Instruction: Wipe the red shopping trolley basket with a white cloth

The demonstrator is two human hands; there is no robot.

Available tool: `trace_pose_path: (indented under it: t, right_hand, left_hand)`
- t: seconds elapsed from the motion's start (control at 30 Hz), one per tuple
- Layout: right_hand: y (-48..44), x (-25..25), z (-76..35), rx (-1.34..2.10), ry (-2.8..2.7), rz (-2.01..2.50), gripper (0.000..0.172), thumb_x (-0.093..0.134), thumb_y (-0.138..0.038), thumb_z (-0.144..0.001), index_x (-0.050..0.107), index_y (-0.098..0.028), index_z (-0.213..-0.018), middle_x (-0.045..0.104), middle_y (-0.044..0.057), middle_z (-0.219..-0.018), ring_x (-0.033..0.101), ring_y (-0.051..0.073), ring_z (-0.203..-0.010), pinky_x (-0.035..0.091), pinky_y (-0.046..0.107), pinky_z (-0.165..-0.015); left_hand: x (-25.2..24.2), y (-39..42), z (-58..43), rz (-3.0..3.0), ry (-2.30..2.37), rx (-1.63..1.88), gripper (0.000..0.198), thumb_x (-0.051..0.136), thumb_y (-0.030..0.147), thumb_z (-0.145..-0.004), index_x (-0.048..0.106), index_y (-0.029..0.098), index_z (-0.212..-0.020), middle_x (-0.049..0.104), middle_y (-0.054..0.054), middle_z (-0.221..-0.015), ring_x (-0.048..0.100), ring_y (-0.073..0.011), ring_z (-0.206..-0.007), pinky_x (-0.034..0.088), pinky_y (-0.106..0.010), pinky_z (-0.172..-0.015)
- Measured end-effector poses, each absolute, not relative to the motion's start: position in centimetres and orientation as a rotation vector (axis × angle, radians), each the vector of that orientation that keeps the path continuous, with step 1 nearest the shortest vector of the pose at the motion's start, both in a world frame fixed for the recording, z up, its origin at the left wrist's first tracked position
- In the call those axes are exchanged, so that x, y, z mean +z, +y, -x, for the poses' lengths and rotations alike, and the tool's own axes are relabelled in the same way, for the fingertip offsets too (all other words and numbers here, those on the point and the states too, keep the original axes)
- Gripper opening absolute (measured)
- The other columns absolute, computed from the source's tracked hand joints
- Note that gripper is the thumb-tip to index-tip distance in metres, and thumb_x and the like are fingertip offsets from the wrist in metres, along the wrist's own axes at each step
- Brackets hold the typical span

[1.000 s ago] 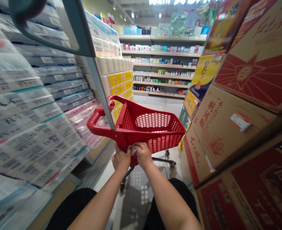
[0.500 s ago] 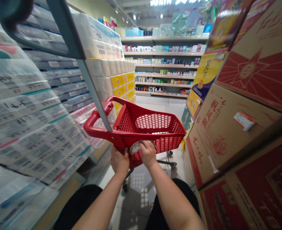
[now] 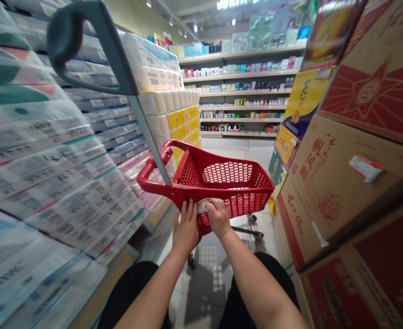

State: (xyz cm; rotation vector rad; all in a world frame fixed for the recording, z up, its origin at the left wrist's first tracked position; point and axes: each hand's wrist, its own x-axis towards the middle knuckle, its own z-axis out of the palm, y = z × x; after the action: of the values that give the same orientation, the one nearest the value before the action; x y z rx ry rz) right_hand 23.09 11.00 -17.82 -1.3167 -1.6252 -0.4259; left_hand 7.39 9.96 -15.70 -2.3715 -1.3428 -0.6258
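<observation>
A red plastic shopping cart [image 3: 252, 190] with lattice sides stands sideways in front of me. My left hand [image 3: 186, 227] lies against its near side with the fingers stretched upward, close to a pale cloth. That whitish, crumpled cloth [image 3: 202, 206] is pressed to the cart's side wall, partly covered by fingers. My right hand [image 3: 219, 217] is bent over the cloth and grips it against the lattice. From the cart's handle end rises a grey metal post [image 3: 149, 137] topped by a dark grey looped handle [image 3: 110, 50].
Packs of tissue [image 3: 50, 119] are stacked high along the left, with toilet-roll bundles [image 3: 156, 105] behind the cart. Cardboard cartons [image 3: 338, 178] form a wall on the right. Shelves of small boxes and bottles [image 3: 242, 93] cross the far end. Cart wheels [image 3: 258, 234] rest on the tiled floor.
My left hand has moved up from the cart's lower edge and its fingers now lie flat by the cloth. The cloth shows less under my right hand. The whole view has shifted slightly.
</observation>
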Motion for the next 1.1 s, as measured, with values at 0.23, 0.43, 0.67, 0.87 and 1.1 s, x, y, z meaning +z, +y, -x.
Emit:
trace_pose_path:
  t: [0.23, 0.43, 0.67, 0.87, 1.1]
  right_hand:
    - [11.3, -17.0, -23.6, -0.355, -1.678, 1.303, 0.028, 0.052, -0.008, -0.089, 0.067, -0.021, -0.108, 0.063, 0.007, -0.11, 0.052, 0.02, -0.106, 0.048, 0.032, -0.094]
    - [11.5, -16.4, -24.4, -0.461, -1.481, 1.275, 0.032, 0.046, -0.01, -0.093, 0.066, -0.021, -0.116, 0.058, 0.011, -0.118, 0.051, 0.022, -0.113, 0.048, 0.04, -0.096]
    - [11.8, -14.9, -24.3, -0.458, -1.489, 1.232, 0.03, 0.048, -0.012, -0.094, 0.065, -0.022, -0.117, 0.061, 0.008, -0.112, 0.053, 0.02, -0.107, 0.047, 0.035, -0.096]
    - [11.9, -14.7, -24.5, -0.434, -1.508, 1.316, 0.024, 0.051, -0.012, -0.092, 0.069, -0.021, -0.104, 0.062, 0.008, -0.11, 0.051, 0.021, -0.107, 0.045, 0.036, -0.096]
    - [11.0, -15.1, -26.1, -0.425, -1.43, 1.334, 0.031, 0.049, -0.006, -0.088, 0.068, -0.022, -0.106, 0.063, 0.007, -0.111, 0.052, 0.021, -0.109, 0.044, 0.038, -0.096]
  left_hand:
    - [-11.2, 11.6, -9.2, 2.322, -1.227, -0.78, 0.068, 0.043, 0.021, -0.087, 0.021, 0.013, -0.15, 0.024, -0.009, -0.156, 0.009, -0.0245, -0.147, 0.011, -0.046, -0.118]
    - [-9.2, 13.4, -10.4, 2.342, -1.296, -0.798, 0.062, 0.043, 0.018, -0.084, 0.036, 0.016, -0.146, 0.041, -0.009, -0.149, 0.022, -0.0281, -0.144, 0.014, -0.05, -0.117]
    - [-9.7, 13.4, -11.0, 2.329, -1.331, -0.83, 0.061, 0.046, 0.014, -0.08, 0.043, 0.016, -0.141, 0.045, -0.009, -0.146, 0.022, -0.0294, -0.143, 0.017, -0.049, -0.117]
    - [-10.4, 13.8, -10.6, 2.332, -1.261, -0.852, 0.058, 0.043, 0.012, -0.081, 0.045, 0.014, -0.139, 0.045, -0.01, -0.145, 0.019, -0.0308, -0.144, 0.019, -0.05, -0.117]
    - [-10.0, 13.9, -9.8, 2.31, -1.296, -0.854, 0.057, 0.043, 0.01, -0.078, 0.047, 0.012, -0.135, 0.048, -0.012, -0.141, 0.02, -0.0334, -0.142, 0.017, -0.054, -0.117]
